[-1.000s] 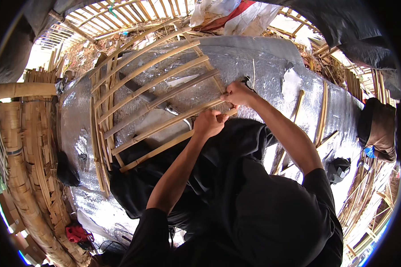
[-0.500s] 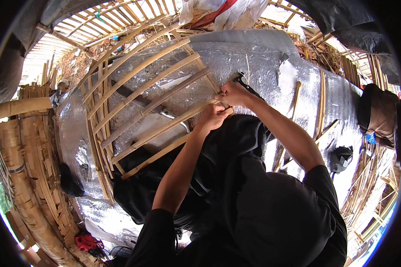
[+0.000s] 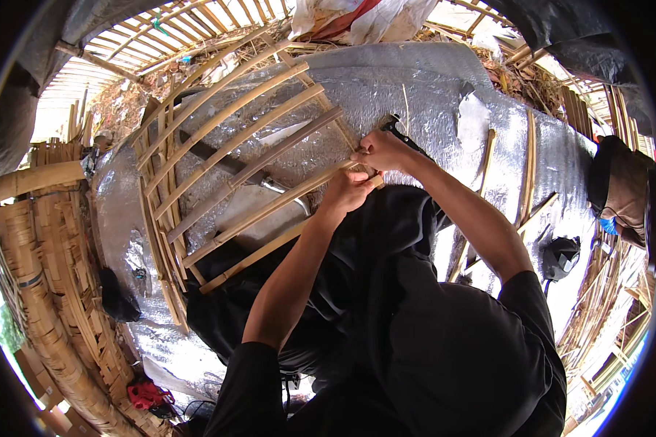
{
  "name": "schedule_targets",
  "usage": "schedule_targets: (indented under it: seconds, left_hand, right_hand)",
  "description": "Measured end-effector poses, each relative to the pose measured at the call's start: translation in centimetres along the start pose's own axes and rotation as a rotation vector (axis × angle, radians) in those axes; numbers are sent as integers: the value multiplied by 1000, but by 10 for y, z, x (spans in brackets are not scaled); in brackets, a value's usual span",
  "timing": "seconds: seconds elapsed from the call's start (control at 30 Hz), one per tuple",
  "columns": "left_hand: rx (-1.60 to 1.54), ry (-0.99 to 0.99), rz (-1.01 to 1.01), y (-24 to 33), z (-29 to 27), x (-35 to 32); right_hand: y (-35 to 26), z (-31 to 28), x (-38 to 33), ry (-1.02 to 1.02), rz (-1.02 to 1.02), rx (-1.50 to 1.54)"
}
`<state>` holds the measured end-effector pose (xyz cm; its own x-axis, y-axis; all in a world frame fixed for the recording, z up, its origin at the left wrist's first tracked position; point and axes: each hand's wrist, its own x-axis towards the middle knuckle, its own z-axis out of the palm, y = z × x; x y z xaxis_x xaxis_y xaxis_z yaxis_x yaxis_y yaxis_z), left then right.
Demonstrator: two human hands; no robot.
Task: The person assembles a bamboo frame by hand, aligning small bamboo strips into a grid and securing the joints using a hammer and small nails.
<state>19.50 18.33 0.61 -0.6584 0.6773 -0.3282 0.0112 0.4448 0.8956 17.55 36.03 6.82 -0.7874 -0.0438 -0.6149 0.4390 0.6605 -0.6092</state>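
Observation:
A bamboo slat frame [image 3: 249, 135], a grid of several parallel slats, leans across my lap and the mat. My left hand [image 3: 348, 191] is closed around the near right corner, gripping the end of a slat. Just beyond it, my right hand [image 3: 383, 151] pinches at the same corner, its fingertips pressed together. Whatever is between those fingertips is too small or hidden to make out. A black-handled tool [image 3: 410, 138] lies on the mat right behind my right hand; its kind is unclear. Under the frame's slats shows a long dark bar [image 3: 215, 154].
A silvery foil mat [image 3: 434, 80] covers the ground. Loose bamboo strips [image 3: 526, 171] lie on it to the right, near a black pouch-like object [image 3: 560, 258]. Bundled bamboo [image 3: 51, 291] stands at the left, with a red item [image 3: 150, 395] near it. Brown-and-black cloth [image 3: 619, 186] hangs at the far right.
Both hands stay at the frame's corner with almost the same grip. The view has shifted only slightly.

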Motion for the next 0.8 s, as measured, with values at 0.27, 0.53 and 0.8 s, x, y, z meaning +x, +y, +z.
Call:
schedule_targets:
  seconds: [0.27,0.53,0.8]
  left_hand:
    - [4,61,96,-10,4,0]
    - [-142,-4,-95,-4,3,-3]
    - [-155,-25,-177,-3,3,-4]
  right_hand:
    - [-2,-1,-7,-14,37,223]
    - [39,11,-17,-44,-61,317]
    - [34,28,-51,171,-123,128]
